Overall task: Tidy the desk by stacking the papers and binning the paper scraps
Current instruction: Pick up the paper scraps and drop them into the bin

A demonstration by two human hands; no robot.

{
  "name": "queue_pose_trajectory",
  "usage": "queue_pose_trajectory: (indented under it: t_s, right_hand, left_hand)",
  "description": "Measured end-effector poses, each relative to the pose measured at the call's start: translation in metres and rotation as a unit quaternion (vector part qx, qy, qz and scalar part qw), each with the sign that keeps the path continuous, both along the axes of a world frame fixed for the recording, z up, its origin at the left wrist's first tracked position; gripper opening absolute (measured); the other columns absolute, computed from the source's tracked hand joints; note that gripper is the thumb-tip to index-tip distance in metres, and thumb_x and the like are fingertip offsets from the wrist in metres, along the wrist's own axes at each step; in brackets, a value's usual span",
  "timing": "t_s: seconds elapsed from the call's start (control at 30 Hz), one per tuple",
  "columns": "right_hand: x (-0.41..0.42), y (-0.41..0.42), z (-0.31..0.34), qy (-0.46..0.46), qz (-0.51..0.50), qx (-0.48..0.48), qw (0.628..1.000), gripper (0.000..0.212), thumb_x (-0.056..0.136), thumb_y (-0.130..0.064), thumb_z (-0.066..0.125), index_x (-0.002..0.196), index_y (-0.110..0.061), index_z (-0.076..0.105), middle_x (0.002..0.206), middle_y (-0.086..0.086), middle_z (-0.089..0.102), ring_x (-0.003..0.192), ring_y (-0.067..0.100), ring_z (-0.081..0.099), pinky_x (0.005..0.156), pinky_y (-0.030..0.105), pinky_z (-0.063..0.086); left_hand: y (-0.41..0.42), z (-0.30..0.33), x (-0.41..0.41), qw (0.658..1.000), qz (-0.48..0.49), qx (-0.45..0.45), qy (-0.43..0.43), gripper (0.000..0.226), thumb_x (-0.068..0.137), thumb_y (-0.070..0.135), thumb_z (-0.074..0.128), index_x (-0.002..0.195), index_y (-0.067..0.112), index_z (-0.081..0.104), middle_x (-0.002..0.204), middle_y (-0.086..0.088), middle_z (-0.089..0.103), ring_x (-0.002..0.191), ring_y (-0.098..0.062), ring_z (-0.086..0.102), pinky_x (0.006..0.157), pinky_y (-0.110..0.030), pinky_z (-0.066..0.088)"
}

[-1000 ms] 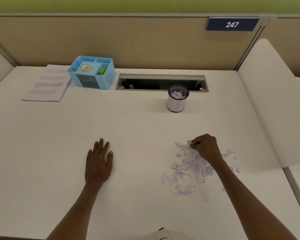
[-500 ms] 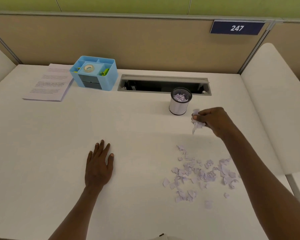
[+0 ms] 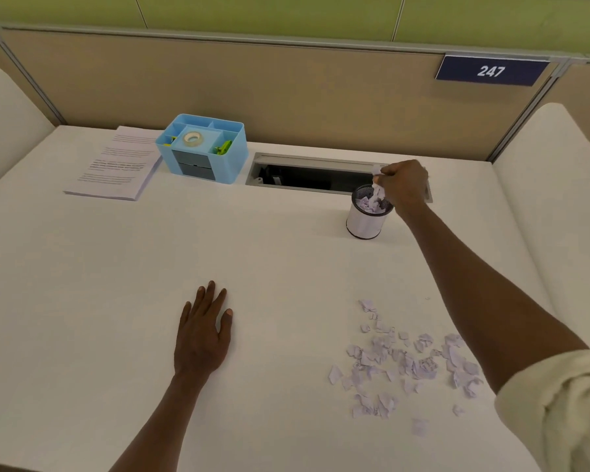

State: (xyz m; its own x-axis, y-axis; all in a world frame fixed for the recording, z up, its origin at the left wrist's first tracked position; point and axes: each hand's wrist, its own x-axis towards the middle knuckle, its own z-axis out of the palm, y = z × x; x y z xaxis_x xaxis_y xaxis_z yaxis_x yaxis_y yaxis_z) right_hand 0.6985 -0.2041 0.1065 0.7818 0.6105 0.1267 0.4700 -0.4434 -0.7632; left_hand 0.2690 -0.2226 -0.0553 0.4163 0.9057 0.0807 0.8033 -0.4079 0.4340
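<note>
Fingers (image 3: pixel 387 172) curled, partly hiding scraps (image 3: pixel 377 192)

White desk (image 3: pixel 123 274), beige partition (image 3: pixel 286 93), sign (image 3: pixel 491 70) "247", green wall (image 3: pixel 286 11).

We see a loose scatter of pale lilac paper scraps (image 3: pixel 406 362) lying flat on the white desk (image 3: pixel 116 284) at near right. A small bunch of scraps (image 3: pixel 377 189) hangs just above the small round mesh bin (image 3: pixel 367 221), which stands upright toward the back right with more scraps inside. The papers (image 3: pixel 116 165), printed sheets, lie in one neat stack at the far left corner
</note>
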Motion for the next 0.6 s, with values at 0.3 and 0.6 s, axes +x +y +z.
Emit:
queue_pose_trajectory:
  t_s: [0.3,0.6]
  right_hand:
    - [-0.013,-0.003,0.000,-0.089,0.140,-0.173,0.971,0.024,0.093,-0.011,0.055,0.112,-0.004,0.068,0.111,0.013,0.065,0.100,0.026,0.063,0.086,0.028,0.050]
    - [-0.005,-0.005,-0.009,-0.176,0.141,-0.112,0.968,0.017,0.085,0.000,0.059,0.087,-0.001,0.076,0.092,0.016,0.073,0.084,0.027,0.066,0.073,0.025,0.048]
  left_hand:
    - [-0.001,0.002,0.001,1.000,0.001,0.003,0.007,0.062,0.097,0.047,0.023,0.149,0.019,0.043,0.162,0.003,0.024,0.151,-0.014,0.015,0.124,-0.041,0.015]
    - [0.000,0.002,0.001,1.000,-0.003,-0.003,0.008,0.057,0.098,0.042,0.029,0.149,0.019,0.042,0.162,0.003,0.022,0.152,-0.013,0.014,0.124,-0.040,0.014]
